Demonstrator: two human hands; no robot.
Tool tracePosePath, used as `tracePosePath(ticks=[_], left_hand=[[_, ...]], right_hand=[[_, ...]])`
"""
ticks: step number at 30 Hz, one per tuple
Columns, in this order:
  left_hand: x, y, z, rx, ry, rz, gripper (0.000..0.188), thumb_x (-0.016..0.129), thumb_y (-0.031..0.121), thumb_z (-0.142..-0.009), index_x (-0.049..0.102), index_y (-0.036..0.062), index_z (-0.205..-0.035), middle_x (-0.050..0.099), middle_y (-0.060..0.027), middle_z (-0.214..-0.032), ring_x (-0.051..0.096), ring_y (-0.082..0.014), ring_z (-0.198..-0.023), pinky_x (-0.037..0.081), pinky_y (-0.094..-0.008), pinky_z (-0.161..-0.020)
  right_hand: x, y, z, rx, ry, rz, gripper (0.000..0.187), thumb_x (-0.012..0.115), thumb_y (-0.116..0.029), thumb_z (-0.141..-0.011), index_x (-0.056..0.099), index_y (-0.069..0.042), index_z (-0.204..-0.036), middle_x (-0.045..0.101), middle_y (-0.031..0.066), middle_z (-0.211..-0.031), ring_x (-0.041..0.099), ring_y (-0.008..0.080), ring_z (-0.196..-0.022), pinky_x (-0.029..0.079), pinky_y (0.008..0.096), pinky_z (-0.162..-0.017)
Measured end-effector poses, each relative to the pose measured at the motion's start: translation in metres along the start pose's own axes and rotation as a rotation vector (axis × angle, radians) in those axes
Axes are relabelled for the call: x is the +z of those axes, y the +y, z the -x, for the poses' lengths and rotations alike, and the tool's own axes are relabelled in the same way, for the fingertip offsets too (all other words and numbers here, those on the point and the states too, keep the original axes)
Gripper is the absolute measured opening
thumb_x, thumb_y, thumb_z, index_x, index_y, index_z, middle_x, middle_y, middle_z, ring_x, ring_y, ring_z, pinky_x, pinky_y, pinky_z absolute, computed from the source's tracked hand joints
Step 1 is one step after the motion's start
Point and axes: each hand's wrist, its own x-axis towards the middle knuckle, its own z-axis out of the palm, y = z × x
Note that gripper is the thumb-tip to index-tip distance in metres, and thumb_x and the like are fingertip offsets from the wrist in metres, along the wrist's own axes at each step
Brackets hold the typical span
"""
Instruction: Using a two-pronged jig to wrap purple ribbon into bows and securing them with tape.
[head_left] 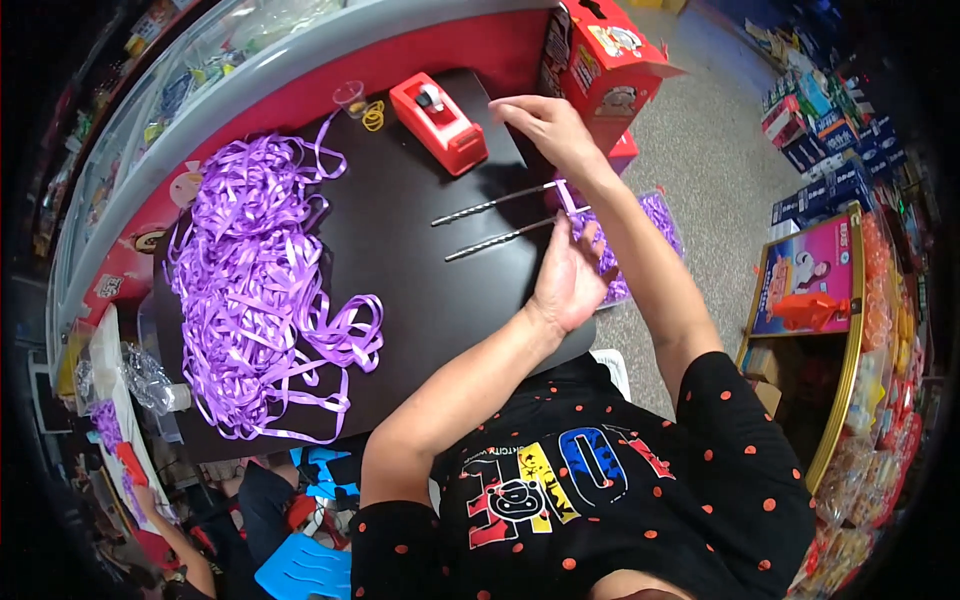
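Observation:
Two slim, twisted metal rods (490, 210) stretch side by side over the right part of the dark table. A short band of purple ribbon (566, 196) crosses their right ends. My left hand (572, 278) is palm up just below, its thumb and curled fingers closed at the ribbon by the lower rod; part of the grip is hidden. Above the rods, my right hand (550, 128) is raised with fingertips pressed together, and what they pinch, if anything, is too small to see. A red tape dispenser (440, 125) stands left of it.
A large tangle of purple ribbon (250, 290) covers the table's left side. Yellow rubber bands (374, 116) and a small clear cup (350, 97) lie at the back. A red box (610, 70) and a bin of purple ribbon pieces (655, 225) stand right. Another person's arm (180, 540) shows lower left.

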Motion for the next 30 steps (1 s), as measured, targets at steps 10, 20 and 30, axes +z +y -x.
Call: tracePosePath(ticks=[10, 20, 30], left_hand=[[-0.005, -0.002, -0.003, -0.011, 0.024, 0.000, 0.032, 0.039, 0.053, -0.096, 0.049, 0.0234, -0.099, 0.052, 0.0031, -0.104, 0.045, -0.0138, -0.085, 0.040, -0.0368, -0.081], [0.004, -0.002, -0.002, -0.011, 0.115, -0.126, 0.063, 0.046, 0.065, -0.087, 0.034, 0.0270, -0.136, 0.040, 0.0007, -0.139, 0.034, -0.0199, -0.127, 0.024, -0.0447, -0.102], [0.004, -0.003, 0.000, -0.002, 0.114, -0.084, 0.078, 0.051, 0.065, -0.084, 0.021, 0.0235, -0.144, 0.023, -0.0045, -0.149, 0.019, -0.0231, -0.137, 0.015, -0.0482, -0.109]], right_hand=[[0.026, 0.006, -0.062, 0.558, -0.243, -0.242, 0.027, 0.074, -0.029, -0.080, 0.070, -0.003, -0.086, 0.061, -0.0021, -0.066, 0.035, 0.0014, -0.046, 0.020, 0.0195, -0.040], [0.024, 0.004, -0.073, 0.764, -0.247, -0.333, 0.017, 0.077, -0.023, -0.078, 0.069, -0.008, -0.076, 0.065, -0.0014, -0.067, 0.037, 0.0007, -0.044, 0.023, 0.0186, -0.043], [0.008, -0.019, -0.072, 0.591, -0.233, -0.399, 0.009, 0.069, -0.013, -0.082, 0.065, -0.006, -0.079, 0.055, -0.0045, -0.065, 0.037, -0.0003, -0.046, 0.026, 0.0160, -0.041]])
